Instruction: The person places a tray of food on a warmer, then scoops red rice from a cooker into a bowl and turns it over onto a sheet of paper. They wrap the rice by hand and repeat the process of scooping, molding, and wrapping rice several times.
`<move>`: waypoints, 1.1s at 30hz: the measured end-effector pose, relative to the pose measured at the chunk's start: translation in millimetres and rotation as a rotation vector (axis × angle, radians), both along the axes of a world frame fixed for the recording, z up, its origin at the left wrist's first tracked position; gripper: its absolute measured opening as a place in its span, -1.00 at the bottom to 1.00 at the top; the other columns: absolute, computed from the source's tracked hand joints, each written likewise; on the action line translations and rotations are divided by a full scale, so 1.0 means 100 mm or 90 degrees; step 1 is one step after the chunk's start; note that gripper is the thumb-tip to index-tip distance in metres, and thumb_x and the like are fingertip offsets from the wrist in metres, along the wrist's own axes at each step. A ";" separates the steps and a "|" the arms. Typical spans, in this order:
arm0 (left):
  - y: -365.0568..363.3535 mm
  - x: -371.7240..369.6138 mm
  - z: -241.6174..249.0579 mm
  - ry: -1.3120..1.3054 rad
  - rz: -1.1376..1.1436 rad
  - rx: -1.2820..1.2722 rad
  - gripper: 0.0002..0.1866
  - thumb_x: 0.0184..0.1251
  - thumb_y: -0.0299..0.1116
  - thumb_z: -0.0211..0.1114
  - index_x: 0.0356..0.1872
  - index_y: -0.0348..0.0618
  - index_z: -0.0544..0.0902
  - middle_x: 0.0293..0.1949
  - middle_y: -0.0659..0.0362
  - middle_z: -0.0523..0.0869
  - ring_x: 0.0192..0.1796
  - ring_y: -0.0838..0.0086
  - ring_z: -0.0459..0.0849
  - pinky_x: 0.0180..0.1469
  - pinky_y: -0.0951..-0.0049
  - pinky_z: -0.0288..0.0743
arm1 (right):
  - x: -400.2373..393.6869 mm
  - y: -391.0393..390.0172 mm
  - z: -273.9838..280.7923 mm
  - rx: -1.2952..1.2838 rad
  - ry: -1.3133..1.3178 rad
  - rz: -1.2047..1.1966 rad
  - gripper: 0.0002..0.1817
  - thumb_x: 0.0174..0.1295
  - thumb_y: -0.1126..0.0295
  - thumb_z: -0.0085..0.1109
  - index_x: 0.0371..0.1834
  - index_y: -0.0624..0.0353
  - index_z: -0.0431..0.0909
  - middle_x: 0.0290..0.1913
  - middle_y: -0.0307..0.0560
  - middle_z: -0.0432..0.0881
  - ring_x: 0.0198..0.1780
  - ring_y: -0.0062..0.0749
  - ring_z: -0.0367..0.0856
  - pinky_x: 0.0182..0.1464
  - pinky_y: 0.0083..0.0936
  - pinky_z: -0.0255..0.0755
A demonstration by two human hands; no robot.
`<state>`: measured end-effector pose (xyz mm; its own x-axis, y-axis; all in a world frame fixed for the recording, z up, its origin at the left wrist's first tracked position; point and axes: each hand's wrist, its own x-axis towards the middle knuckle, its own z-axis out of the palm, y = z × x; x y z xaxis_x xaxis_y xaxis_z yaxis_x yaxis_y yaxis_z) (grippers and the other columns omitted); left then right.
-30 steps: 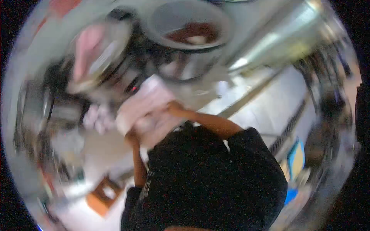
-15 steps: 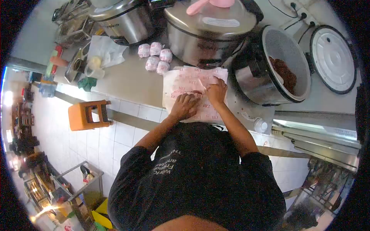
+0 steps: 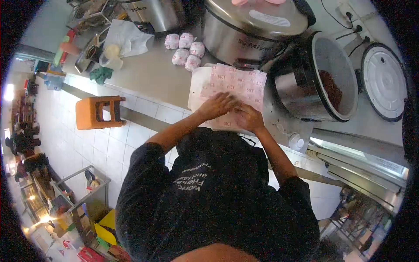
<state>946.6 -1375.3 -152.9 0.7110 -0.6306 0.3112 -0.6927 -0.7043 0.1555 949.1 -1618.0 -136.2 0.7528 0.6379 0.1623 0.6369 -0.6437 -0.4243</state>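
Observation:
A stack of white wrapping paper (image 3: 257, 81) with red "RICE" print lies at the counter's front edge. Over it, my left hand (image 3: 217, 106) reaches in with its fingers stretched out flat, the tips meeting my other hand. My right hand (image 3: 249, 118) is curled round a folded part of the printed paper, close to my body. Whatever lies within the fold is hidden by my hands. Just beyond the stack, several paper-wrapped rice balls (image 3: 180, 56) sit grouped on the counter.
A large steel rice cooker (image 3: 248, 37) stands behind the paper. To the right, an open cooker (image 3: 301, 83) holds reddish-brown rice (image 3: 330, 89), its lid (image 3: 384, 81) beside it. A plastic bag (image 3: 126, 39) and green cloth (image 3: 101, 75) lie left. An orange stool (image 3: 89, 112) stands on the floor.
My hands have come together nearer my body, folding paper between them. My left hand now stretches across toward the right one. The view has shifted slightly.

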 end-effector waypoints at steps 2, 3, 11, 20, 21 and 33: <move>0.05 -0.03 -0.18 0.074 0.008 -0.028 -0.55 0.24 -0.18 0.21 0.17 0.02 0.55 0.32 0.14 0.45 0.35 0.21 0.40 0.32 0.20 0.37 | -0.03 0.05 0.16 0.053 -0.096 0.023 -0.74 0.16 0.25 0.23 -0.08 -0.04 0.68 -0.02 -0.20 0.67 0.02 -0.29 0.64 0.01 -0.37 0.57; 0.21 -0.08 -0.26 0.070 -0.014 -0.079 -0.56 0.27 -0.19 0.18 0.18 0.01 0.54 0.35 0.16 0.41 0.37 0.25 0.38 0.33 0.23 0.37 | -0.03 0.00 0.06 0.038 -0.083 0.033 -0.71 0.17 0.25 0.21 -0.03 -0.01 0.63 -0.01 -0.16 0.66 0.03 -0.24 0.63 0.02 -0.31 0.57; 0.63 -0.06 -0.35 0.216 0.046 -0.076 -0.60 0.29 -0.33 0.11 0.16 -0.09 0.56 0.16 0.03 0.60 0.16 0.26 0.59 0.14 0.17 0.48 | 0.09 0.22 -0.12 -0.143 0.175 -0.261 -0.63 0.20 0.29 0.16 0.03 0.24 0.52 -0.11 0.03 0.66 -0.05 -0.09 0.64 -0.10 -0.17 0.55; 0.22 0.67 -0.17 0.040 0.133 0.005 -0.83 0.10 -0.28 0.29 -0.28 -0.02 0.69 -0.43 0.05 0.65 -0.30 0.15 0.65 -0.22 0.19 0.54 | 0.61 0.51 -0.02 -0.283 0.046 -0.209 -0.75 0.19 0.33 0.13 -0.20 0.32 0.59 -0.34 0.02 0.68 -0.39 0.08 0.64 -0.33 -0.09 0.47; 0.21 0.69 -0.35 0.119 0.148 -0.014 -0.85 0.12 -0.31 0.27 -0.30 -0.02 0.70 -0.42 0.05 0.67 -0.30 0.15 0.68 -0.23 0.18 0.55 | 0.51 0.56 -0.04 -0.274 0.060 -0.231 -0.76 0.18 0.35 0.14 -0.23 0.32 0.59 -0.34 0.06 0.68 -0.37 0.09 0.65 -0.30 -0.07 0.48; -0.09 0.12 0.51 0.352 0.236 0.118 0.19 -0.19 0.00 0.54 0.48 -0.08 0.01 0.10 -0.16 0.46 0.06 0.00 0.53 0.07 0.01 0.43 | 0.62 0.74 -0.02 -0.196 0.113 -0.215 -0.86 0.19 0.49 0.00 -0.33 0.35 0.52 -0.30 0.31 0.65 -0.19 0.21 0.65 -0.13 -0.05 0.53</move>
<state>958.8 -1384.5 -101.5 0.9133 -0.3229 -0.2483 -0.2547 -0.9284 0.2708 1011.1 -1543.6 -138.6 0.9247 0.3517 -0.1458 0.3059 -0.9144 -0.2652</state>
